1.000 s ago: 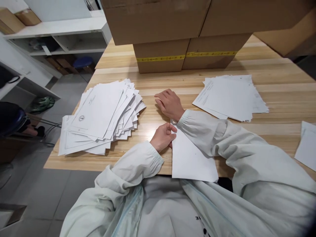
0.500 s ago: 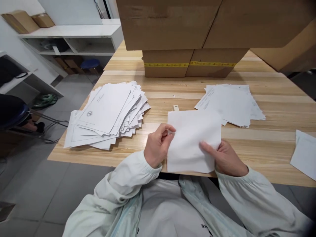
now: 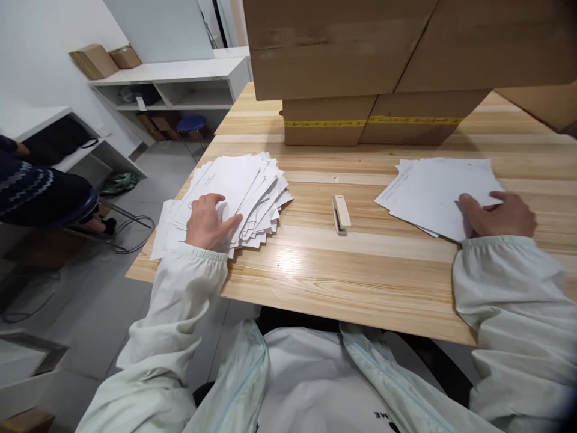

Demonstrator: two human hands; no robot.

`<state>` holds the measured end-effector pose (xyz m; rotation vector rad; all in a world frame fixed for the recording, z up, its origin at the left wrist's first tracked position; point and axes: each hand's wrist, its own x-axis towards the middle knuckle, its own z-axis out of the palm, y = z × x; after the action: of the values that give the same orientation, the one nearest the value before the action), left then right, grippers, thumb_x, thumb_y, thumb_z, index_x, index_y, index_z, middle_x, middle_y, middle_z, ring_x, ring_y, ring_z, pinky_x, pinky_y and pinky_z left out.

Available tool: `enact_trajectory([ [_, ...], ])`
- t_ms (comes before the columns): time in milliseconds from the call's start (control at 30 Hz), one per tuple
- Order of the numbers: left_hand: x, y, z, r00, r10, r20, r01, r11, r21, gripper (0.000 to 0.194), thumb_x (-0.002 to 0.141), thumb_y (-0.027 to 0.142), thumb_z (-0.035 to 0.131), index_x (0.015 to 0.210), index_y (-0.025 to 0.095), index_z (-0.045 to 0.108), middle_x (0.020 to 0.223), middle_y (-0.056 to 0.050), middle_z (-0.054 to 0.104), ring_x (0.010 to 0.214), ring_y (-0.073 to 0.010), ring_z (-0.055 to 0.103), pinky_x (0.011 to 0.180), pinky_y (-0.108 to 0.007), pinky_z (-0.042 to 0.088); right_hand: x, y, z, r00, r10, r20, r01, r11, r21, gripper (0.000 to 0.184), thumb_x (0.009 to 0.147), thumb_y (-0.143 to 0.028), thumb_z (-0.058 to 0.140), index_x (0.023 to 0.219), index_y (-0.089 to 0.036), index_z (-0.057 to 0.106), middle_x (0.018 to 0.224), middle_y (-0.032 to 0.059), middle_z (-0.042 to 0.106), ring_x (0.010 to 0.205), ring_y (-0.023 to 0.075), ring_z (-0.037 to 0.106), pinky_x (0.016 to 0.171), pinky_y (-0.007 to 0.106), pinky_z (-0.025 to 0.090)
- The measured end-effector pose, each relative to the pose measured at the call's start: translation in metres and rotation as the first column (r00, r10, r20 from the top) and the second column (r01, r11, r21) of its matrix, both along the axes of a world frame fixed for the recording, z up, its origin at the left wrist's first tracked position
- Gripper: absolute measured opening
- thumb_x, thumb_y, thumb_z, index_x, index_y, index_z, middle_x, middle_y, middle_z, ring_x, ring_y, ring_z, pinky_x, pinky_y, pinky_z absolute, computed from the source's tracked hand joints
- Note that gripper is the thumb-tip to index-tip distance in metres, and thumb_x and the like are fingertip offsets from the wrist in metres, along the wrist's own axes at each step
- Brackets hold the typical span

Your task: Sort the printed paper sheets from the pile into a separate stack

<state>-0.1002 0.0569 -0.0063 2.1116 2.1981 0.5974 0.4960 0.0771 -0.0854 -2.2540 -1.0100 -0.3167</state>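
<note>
On the left, my left hand (image 3: 207,222) rests over a thick, uneven pile of printed papers (image 3: 241,171), thumb and fingers apart, palm down. My right hand (image 3: 502,215) is at the right edge of a smaller paper stack (image 3: 433,195); its thumb lies on the top sheet and is spread from the fingers, which are partly hidden. Between the two piles lies a cream-coloured stapler (image 3: 341,214), touched by neither hand.
Large cardboard boxes (image 3: 327,126) with yellow tape stand stacked at the back of the wooden table (image 3: 315,282). Beyond its left edge are a blue stool (image 3: 192,124), white shelves (image 3: 166,72) and a seated person (image 3: 40,192), partly in view.
The white sheet held in front of me is no longer in my hands; a blank sheet tops the right stack. My left hand moved left to the thick pile, my right hand right. The stapler is uncovered.
</note>
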Motion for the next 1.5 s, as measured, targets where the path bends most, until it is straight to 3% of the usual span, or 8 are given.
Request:
enact_trajectory([
  [100,0.002,0.003,-0.003,0.998,0.032,-0.054,-0.034,0.999,-0.040,0.053,0.079,0.046,0.066,0.123,0.019,0.054,0.125,-0.014,0.061,0.122,-0.0355,0.053,0.098,-0.049,0.047,-0.011,-0.014,0.006,0.979,-0.201,0.025,0.201,0.980,0.003,0.072,0.061,-0.027,0.083,0.130,-0.017,0.065,0.095,0.0148,0.074,0.092,0.0344,0.067,0.091,0.055,0.047],
  [433,-0.003,0.003,0.008,0.998,0.056,-0.029,-0.058,0.995,-0.083,0.042,0.083,0.043,0.059,0.118,0.021,0.058,0.107,-0.011,0.071,0.099,-0.0315,0.068,0.088,-0.042,0.048,-0.085,-0.024,0.031,0.965,0.242,0.099,-0.259,0.936,0.238,0.038,0.077,-0.032,0.060,0.107,-0.016,0.078,0.099,0.0100,0.078,0.061,0.0188,0.066,0.072,0.033,0.055],
  [767,-0.010,-0.003,0.004,0.994,0.107,-0.030,-0.107,0.994,-0.005,0.011,0.085,0.031,0.051,0.085,0.024,0.059,0.066,-0.003,0.056,0.067,-0.0238,0.054,0.070,-0.034,0.036,-0.125,-0.037,0.041,0.882,0.454,0.128,-0.471,0.841,0.267,0.030,0.088,-0.032,0.057,0.103,-0.015,0.077,0.097,0.0112,0.076,0.065,0.0166,0.068,0.057,0.027,0.050],
  [1133,0.002,-0.016,0.020,0.965,0.260,0.017,-0.259,0.950,0.174,0.021,0.095,0.031,0.045,0.079,0.022,0.057,0.060,-0.001,0.046,0.066,-0.0210,0.053,0.069,-0.033,0.035,-0.158,-0.049,0.052,0.828,0.559,0.048,-0.529,0.749,0.399,0.028,0.091,-0.035,0.060,0.101,-0.016,0.077,0.091,0.0082,0.076,0.064,0.0147,0.067,0.059,0.027,0.052],
  [1200,0.025,-0.034,0.023,0.968,0.250,0.040,-0.248,0.911,0.329,0.026,0.097,0.036,0.045,0.090,0.022,0.066,0.061,-0.002,0.053,0.068,-0.0218,0.060,0.069,-0.033,0.040,-0.176,-0.057,0.059,0.683,0.702,-0.199,-0.586,0.691,0.424,0.030,0.092,-0.041,0.062,0.103,-0.017,0.075,0.095,0.0083,0.076,0.065,0.0144,0.067,0.061,0.028,0.055],
  [1267,0.057,-0.055,0.020,0.994,0.098,0.048,-0.110,0.875,0.471,0.029,0.099,0.035,0.047,0.096,0.021,0.072,0.066,-0.005,0.065,0.073,-0.0229,0.067,0.069,-0.033,0.047,-0.198,-0.067,0.065,0.288,0.783,-0.551,-0.702,0.564,0.434,0.041,0.092,-0.052,0.061,0.117,-0.020,0.070,0.107,0.0102,0.075,0.077,0.0179,0.071,0.064,0.032,0.060],
  [1367,0.111,-0.085,0.002,0.941,-0.335,-0.049,0.307,0.782,0.543,0.023,0.097,0.021,0.053,0.109,0.020,0.073,0.101,-0.008,0.079,0.098,-0.0220,0.074,0.083,-0.031,0.056,-0.231,-0.081,0.066,-0.259,0.528,-0.809,-0.774,0.387,0.500,0.065,0.089,-0.062,0.059,0.145,-0.032,0.049,0.135,0.0110,0.065,0.107,0.0266,0.070,0.068,0.039,0.064],
  [1500,0.159,-0.109,-0.025,0.790,-0.613,-0.011,0.577,0.737,0.352,0.025,0.098,0.015,0.047,0.104,0.019,0.071,0.107,-0.010,0.079,0.104,-0.0232,0.075,0.088,-0.033,0.059,-0.256,-0.091,0.050,-0.172,0.581,-0.796,-0.783,0.410,0.468,0.059,0.087,-0.059,0.064,0.136,-0.026,0.059,0.126,0.0085,0.069,0.114,0.0274,0.065,0.085,0.040,0.060],
])
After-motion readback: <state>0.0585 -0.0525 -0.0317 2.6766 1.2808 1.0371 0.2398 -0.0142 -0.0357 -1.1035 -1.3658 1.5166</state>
